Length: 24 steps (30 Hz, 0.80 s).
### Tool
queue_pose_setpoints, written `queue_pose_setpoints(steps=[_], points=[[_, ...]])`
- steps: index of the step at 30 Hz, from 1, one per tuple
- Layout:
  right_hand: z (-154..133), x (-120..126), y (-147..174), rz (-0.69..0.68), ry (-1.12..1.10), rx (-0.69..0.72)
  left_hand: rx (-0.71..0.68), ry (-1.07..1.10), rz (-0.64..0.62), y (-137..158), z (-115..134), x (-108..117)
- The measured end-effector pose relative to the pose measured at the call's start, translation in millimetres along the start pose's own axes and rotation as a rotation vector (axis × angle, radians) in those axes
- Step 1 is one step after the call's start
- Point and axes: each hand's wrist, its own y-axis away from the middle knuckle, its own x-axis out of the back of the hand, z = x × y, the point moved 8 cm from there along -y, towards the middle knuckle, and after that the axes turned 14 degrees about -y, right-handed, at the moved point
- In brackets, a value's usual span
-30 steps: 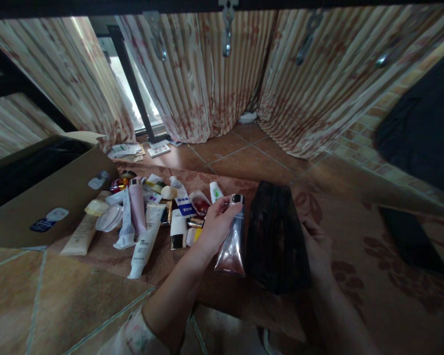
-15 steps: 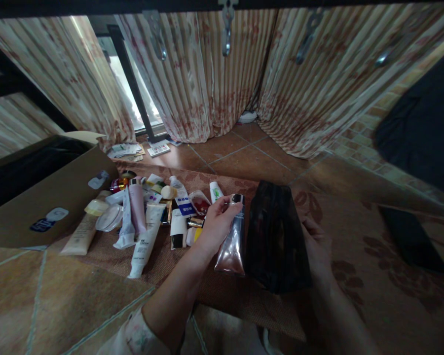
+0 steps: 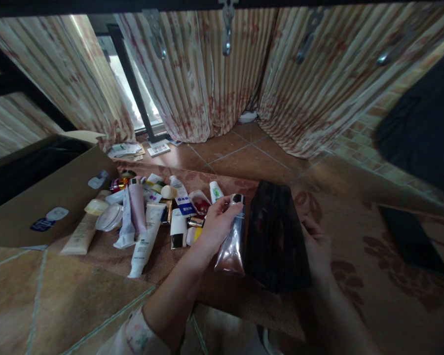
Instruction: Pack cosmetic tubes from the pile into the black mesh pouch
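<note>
My left hand is closed around the upper end of a dark, shiny squeeze tube, its black cap pointing away from me. Just right of the tube is a black, see-through mesh pouch. My right hand grips the pouch by its right edge, with some of the fingers hidden behind it. Left of my left hand lies a pile of toiletries: a white tube, a pink tube, a beige tube, a round clear-lidded jar and a white tube with a green mark.
A cardboard box with dark contents stands at the left. A black flat phone-like object lies on the patterned brown cloth at the right. Papers rest by the window, and striped curtains hang behind.
</note>
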Motion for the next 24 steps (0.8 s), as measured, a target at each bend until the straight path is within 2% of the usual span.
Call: queue_pose_setpoints(steps=[11, 24], points=[[-2.4, 0.4, -0.7, -0.002, 0.071, 0.03, 0.01, 0.02, 0.002, -0.1, -1.4, -0.8], [-0.7, 0.2, -0.1, 0.014, 0.027, 0.002, 0.022, 0.014, -0.004, 1.0, -2.3, -1.5]])
